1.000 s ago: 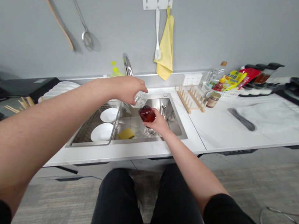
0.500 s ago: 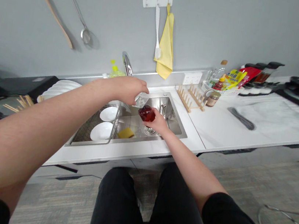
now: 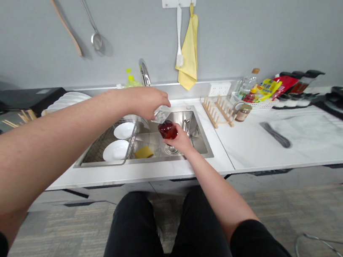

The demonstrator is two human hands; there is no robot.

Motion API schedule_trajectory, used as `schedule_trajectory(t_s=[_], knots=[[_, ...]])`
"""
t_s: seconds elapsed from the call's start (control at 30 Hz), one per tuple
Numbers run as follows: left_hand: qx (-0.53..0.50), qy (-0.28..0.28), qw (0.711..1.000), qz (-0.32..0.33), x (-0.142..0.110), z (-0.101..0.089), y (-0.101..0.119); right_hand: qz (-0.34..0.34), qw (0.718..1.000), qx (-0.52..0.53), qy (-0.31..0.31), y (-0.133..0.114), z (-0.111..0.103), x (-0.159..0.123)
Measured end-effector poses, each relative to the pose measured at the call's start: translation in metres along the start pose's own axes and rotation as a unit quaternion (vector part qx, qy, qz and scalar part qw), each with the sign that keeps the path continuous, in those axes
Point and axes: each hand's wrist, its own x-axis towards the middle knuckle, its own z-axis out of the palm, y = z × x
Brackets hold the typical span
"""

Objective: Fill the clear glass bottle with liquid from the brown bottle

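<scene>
Over the sink [image 3: 207, 148], my left hand [image 3: 149, 103] is closed around a clear cup [image 3: 161, 114], tilted toward the right. Just below its rim, a dark red see-through cup [image 3: 167, 129] is gripped by my right hand [image 3: 182, 140]. The two cups meet or overlap in view; whether they touch I cannot tell. A yellow sponge [image 3: 144, 152] lies on the basin floor, left of the drain [image 3: 171, 149]. The faucet [image 3: 144, 73] stands behind my left hand, its spout end hidden by my forearm.
A wire basket [image 3: 95, 147] with white bowls [image 3: 116, 150] occupies the sink's left side. Right of the sink are a wooden dish rack [image 3: 218, 113], a jar [image 3: 243, 112] and a white basket [image 3: 265, 106]. A yellow cloth [image 3: 190, 54] hangs on the wall.
The whole view has shifted very slightly. Both hands keep their grip on the cups, in nearly the same position over the sink.
</scene>
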Motion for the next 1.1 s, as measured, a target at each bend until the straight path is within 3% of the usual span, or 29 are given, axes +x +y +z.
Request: schedule_trajectory(t_s=[0.23,0.57,0.7,0.8,0.87,0.93,1.1], knots=[[0.010,0.002,1.000,0.006,-0.001,-0.001,0.003,-0.006,1.000,0.002,0.001,0.000,0.000,0.000],[-0.070,0.046,0.996,-0.037,-0.023,0.004,0.009,0.007,1.000,0.025,-0.016,0.000,0.000,-0.005],[-0.139,0.095,0.984,-0.052,-0.039,0.019,0.002,0.008,0.999,0.025,-0.021,-0.008,-0.005,-0.008],[-0.231,0.149,0.959,-0.074,-0.053,0.043,-0.003,0.006,0.999,0.023,-0.025,-0.014,-0.008,-0.008],[-0.329,0.186,0.921,-0.098,-0.062,0.067,-0.003,0.007,0.999,0.026,-0.032,-0.017,-0.009,-0.009],[-0.452,0.228,0.854,-0.122,-0.070,0.094,0.002,0.012,0.999,0.030,-0.037,-0.018,-0.012,-0.011],[-0.685,0.389,0.597,-0.151,-0.089,0.167,0.035,0.051,0.998,0.040,-0.007,-0.011,-0.028,-0.021]])
